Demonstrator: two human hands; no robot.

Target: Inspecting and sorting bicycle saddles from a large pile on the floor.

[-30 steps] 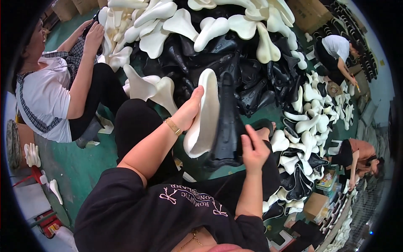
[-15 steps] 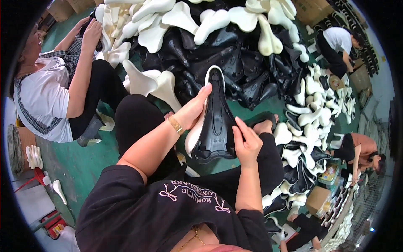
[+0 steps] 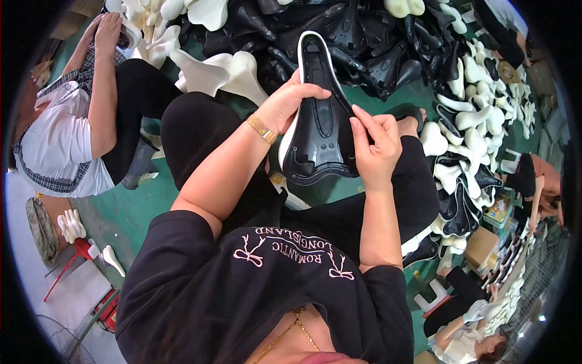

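Observation:
I hold a bicycle saddle (image 3: 320, 121) over my lap, its black plastic shell facing me and a white padded layer showing as a rim around it. My left hand (image 3: 291, 103) grips its left edge, thumb across the narrow nose end. My right hand (image 3: 376, 145) pinches the right edge near the wide rear, fingers curled over the rim. A gold bracelet (image 3: 260, 128) sits on my left wrist. I sit on the green floor (image 3: 139, 206) with my legs in black trousers.
A heap of black saddle shells (image 3: 364, 42) and white foam pads (image 3: 224, 73) lies ahead. More white and black parts (image 3: 473, 151) trail down the right. A person in a white top (image 3: 66, 139) sits at my left; others work at the right.
The saddle was turned from its white padded side to its black shell side. My right hand came up and took hold of its right edge. Both hands drew it nearer.

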